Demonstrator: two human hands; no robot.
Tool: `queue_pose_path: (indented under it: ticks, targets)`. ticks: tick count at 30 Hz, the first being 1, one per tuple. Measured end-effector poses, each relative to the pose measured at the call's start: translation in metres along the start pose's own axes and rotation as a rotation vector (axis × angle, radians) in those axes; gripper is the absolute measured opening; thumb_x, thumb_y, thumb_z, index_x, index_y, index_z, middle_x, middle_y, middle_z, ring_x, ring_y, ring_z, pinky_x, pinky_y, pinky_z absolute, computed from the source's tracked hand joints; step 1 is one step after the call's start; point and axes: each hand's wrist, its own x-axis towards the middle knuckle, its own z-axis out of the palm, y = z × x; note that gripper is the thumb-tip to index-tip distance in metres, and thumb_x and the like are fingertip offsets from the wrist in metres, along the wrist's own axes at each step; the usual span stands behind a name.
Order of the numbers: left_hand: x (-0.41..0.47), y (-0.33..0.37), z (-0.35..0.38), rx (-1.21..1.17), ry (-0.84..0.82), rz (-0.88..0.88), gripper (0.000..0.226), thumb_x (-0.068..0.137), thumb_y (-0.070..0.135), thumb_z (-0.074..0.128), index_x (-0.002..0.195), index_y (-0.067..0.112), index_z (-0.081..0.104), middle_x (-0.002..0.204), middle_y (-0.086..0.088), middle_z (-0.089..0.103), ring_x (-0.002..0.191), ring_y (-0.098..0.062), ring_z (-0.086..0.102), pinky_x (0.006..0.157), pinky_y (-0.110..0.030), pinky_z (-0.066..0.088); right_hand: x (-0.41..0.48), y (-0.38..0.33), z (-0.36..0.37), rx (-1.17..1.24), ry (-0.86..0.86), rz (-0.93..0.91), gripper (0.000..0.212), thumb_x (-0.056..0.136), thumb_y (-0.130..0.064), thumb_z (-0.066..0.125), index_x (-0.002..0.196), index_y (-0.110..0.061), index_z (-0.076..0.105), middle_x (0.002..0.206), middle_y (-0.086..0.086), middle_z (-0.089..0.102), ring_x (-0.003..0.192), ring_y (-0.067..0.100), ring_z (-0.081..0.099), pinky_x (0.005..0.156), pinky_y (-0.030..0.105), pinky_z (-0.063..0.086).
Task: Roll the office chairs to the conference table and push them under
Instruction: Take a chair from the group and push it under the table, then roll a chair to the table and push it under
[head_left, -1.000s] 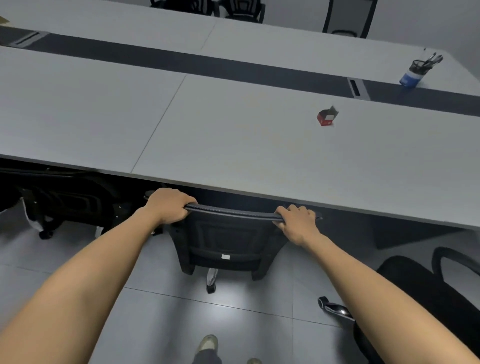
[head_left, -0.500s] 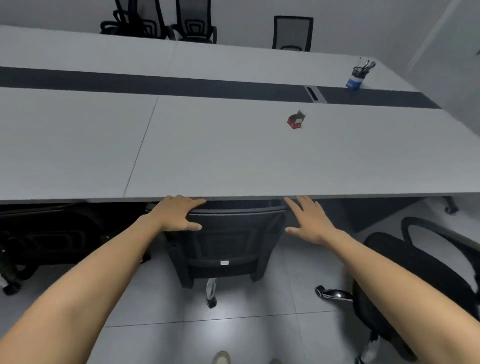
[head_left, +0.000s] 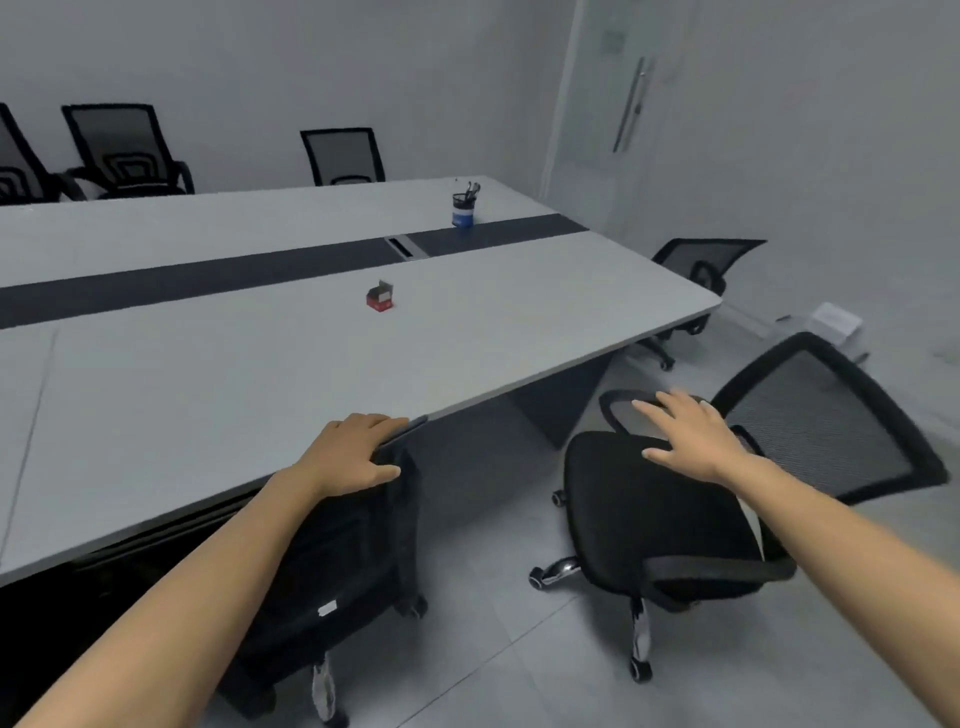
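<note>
The grey conference table (head_left: 208, 389) with a dark centre strip fills the left and middle. One black office chair (head_left: 343, 561) is tucked under its near edge, with only the backrest and wheels showing. My left hand (head_left: 353, 457) lies over the top of that backrest, fingers curled over the rim and thumb against the back. A second black mesh chair (head_left: 649, 514) stands free on the floor to the right, clear of the table. My right hand (head_left: 691, 441) hovers over that chair's seat and far armrest with its fingers spread and nothing in it.
A small red box (head_left: 379, 299) and a pen cup (head_left: 464, 208) stand on the table. Another mesh chair (head_left: 701, 265) is at the table's right end, and more chairs (head_left: 337, 156) line the far side. A glass door (head_left: 628, 104) and a white box (head_left: 836, 322) are at the right.
My right hand has let go of the tucked chair's backrest and swung right over the free chair. My left hand stays on the backrest. The view has turned right.
</note>
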Motion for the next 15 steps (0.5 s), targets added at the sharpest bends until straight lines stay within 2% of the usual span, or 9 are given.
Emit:
queue_pose_path:
  ticks: [4,8,15]
  targets:
    - [0.027,0.092,0.018,0.011,0.008,0.110,0.081,0.071,0.052,0.038,0.148,0.028,0.027,0.156,0.001,0.030,0.143,-0.019,0.026,0.115,-0.036,0.024,-0.067,0.098,0.014,0.016,0.019,0.192,0.070,0.091,-0.046,0.049,0.149,-0.030,0.013,0.159,0.006,0.015,0.148,0.025,0.006,0.119,0.045,0.013]
    - [0.051,0.203,0.058,0.007,-0.019,0.180,0.066,0.090,0.042,0.051,0.149,0.027,0.026,0.157,-0.002,0.027,0.145,-0.020,0.022,0.115,-0.040,0.022,-0.147,0.194,0.040,0.058,-0.008,0.341,0.069,0.091,-0.047,0.049,0.149,-0.031,0.014,0.159,0.007,0.015,0.148,0.025,0.008,0.119,0.045,0.017]
    - [0.076,0.376,0.122,-0.040,-0.086,0.284,0.064,0.090,0.035,0.055,0.148,0.026,0.029,0.154,-0.001,0.031,0.142,-0.021,0.026,0.113,-0.038,0.029,-0.265,0.321,0.079,0.165,-0.023,0.537,0.068,0.091,-0.044,0.049,0.148,-0.031,0.015,0.157,0.008,0.018,0.146,0.025,0.014,0.116,0.041,0.020]
